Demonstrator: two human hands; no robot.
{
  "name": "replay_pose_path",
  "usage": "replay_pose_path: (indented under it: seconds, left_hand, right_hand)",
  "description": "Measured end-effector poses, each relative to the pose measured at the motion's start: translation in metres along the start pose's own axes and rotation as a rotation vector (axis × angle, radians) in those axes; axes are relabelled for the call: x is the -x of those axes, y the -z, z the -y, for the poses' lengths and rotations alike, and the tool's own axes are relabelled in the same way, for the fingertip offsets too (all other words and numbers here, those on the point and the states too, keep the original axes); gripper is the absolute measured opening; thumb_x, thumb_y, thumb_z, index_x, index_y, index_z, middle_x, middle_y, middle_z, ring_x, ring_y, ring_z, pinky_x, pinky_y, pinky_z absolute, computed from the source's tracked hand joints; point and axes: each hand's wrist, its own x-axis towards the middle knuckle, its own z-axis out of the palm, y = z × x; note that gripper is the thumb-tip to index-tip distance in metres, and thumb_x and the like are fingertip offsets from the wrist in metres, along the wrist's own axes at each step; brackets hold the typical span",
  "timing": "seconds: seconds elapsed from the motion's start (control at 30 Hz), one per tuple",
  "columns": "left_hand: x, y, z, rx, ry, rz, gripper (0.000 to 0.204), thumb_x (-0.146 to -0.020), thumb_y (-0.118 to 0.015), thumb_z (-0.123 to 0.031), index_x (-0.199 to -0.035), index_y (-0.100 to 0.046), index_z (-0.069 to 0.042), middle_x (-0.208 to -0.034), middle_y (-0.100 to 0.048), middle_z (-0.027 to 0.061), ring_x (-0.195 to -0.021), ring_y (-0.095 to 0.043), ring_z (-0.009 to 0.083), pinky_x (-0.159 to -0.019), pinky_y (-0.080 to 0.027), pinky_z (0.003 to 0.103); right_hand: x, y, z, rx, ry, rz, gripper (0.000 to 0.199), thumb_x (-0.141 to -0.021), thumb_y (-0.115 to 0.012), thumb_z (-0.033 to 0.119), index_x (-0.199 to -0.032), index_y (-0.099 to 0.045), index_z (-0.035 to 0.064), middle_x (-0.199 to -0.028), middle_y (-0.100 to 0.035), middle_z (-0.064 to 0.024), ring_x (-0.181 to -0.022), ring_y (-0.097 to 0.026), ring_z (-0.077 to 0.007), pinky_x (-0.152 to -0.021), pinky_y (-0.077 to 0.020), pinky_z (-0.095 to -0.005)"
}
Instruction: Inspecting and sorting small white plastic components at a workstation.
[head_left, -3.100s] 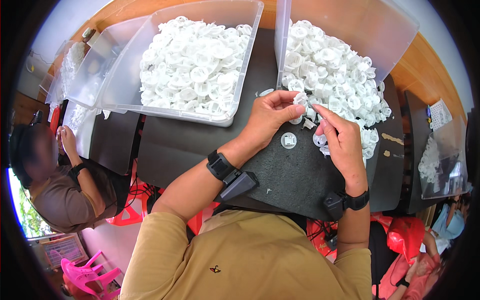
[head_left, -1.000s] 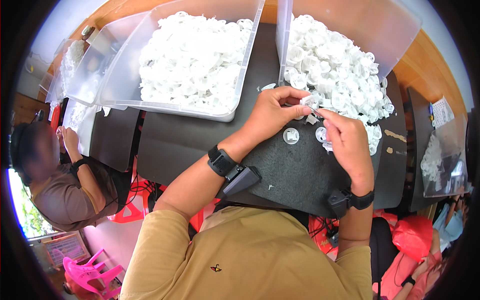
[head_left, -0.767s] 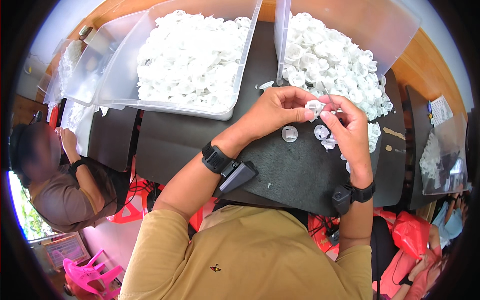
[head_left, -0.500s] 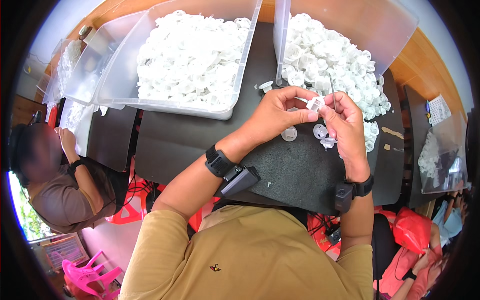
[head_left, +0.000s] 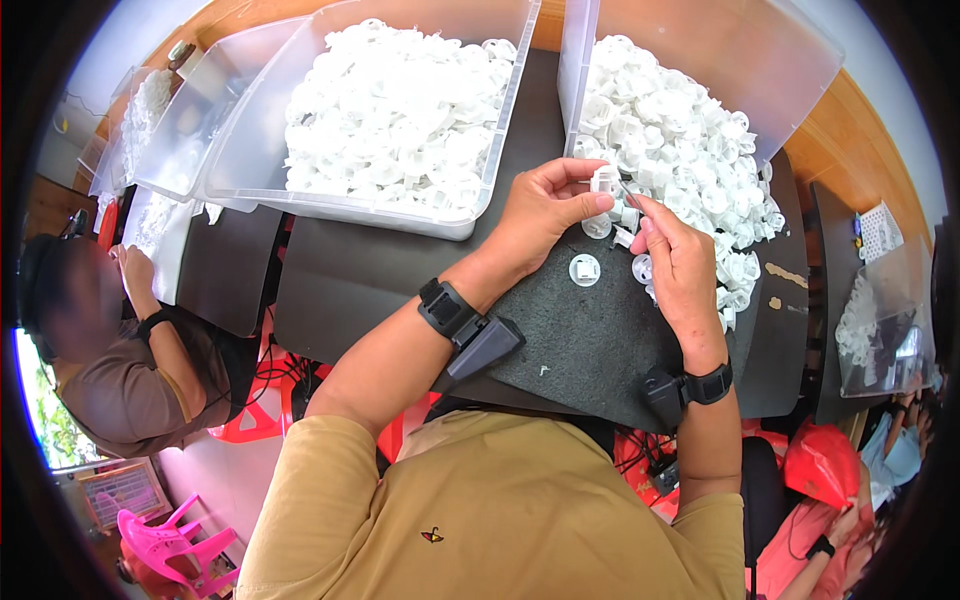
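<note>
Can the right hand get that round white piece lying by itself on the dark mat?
Probably yes. The round white piece lies alone on the dark mat, just left of the right hand, with nothing over it. But that hand's fingers already pinch something thin.

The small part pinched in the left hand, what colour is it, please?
White, clearest in the head view: small part, left hand.

the small white part (head_left: 604,180) pinched in the left hand (head_left: 540,215) looks like smooth moulded plastic, as do the white parts heaped in the clear, glossy plastic bins (head_left: 480,215). the dark mat (head_left: 590,350) under the right hand (head_left: 680,270) is matt and slightly grainy, and the table edge (head_left: 870,150) shows polished wood.
</note>
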Motion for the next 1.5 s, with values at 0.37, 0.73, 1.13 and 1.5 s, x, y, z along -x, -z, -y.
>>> replay_pose_path:
  seconds: [0.37, 0.73, 1.13, 1.5]
  left_hand:
    - [0.0023, -0.0056, -0.0008, 0.047, -0.014, 0.002, 0.039, -0.082, -0.071, -0.001, -0.119, -0.057, 0.002, -0.108, -0.064, 0.0096, -0.098, -0.061, 0.0130, -0.089, -0.051, 0.027]
    - [0.0035, -0.0062, -0.0010, 0.048, -0.024, 0.005, 0.038, -0.083, -0.071, -0.002, -0.119, -0.058, 0.001, -0.108, -0.064, 0.0099, -0.097, -0.062, 0.0133, -0.087, -0.052, 0.026]
    - [0.0045, -0.0085, -0.0047, 0.039, -0.034, -0.012, 0.039, -0.082, -0.071, -0.001, -0.118, -0.058, 0.000, -0.105, -0.065, 0.0093, -0.094, -0.062, 0.0118, -0.084, -0.052, 0.025]
    - [0.0052, -0.0102, -0.0047, 0.055, -0.051, -0.011, 0.039, -0.082, -0.071, -0.001, -0.119, -0.058, 0.001, -0.104, -0.066, 0.0099, -0.094, -0.063, 0.0125, -0.084, -0.052, 0.025]
  right_hand:
    - [0.0010, 0.0015, 0.0064, 0.019, -0.053, 0.006, 0.026, -0.091, -0.050, 0.009, -0.112, -0.065, 0.0054, -0.063, -0.062, -0.0102, -0.057, -0.062, -0.0236, -0.056, -0.0465, -0.0336]
    - [0.0033, -0.0037, 0.0071, 0.023, -0.013, 0.034, 0.027, -0.090, -0.051, 0.006, -0.112, -0.065, 0.0057, -0.063, -0.061, -0.0108, -0.056, -0.061, -0.0231, -0.055, -0.0458, -0.0335]
    - [0.0026, 0.0005, 0.0075, 0.034, -0.020, 0.003, 0.029, -0.088, -0.049, 0.003, -0.113, -0.065, 0.0049, -0.064, -0.061, -0.0117, -0.055, -0.061, -0.0218, -0.055, -0.0458, -0.0329]
    - [0.0031, 0.0000, 0.0089, 0.042, -0.022, 0.004, 0.026, -0.089, -0.051, 0.006, -0.112, -0.065, 0.0054, -0.061, -0.059, -0.0114, -0.054, -0.060, -0.0236, -0.053, -0.0447, -0.0345]
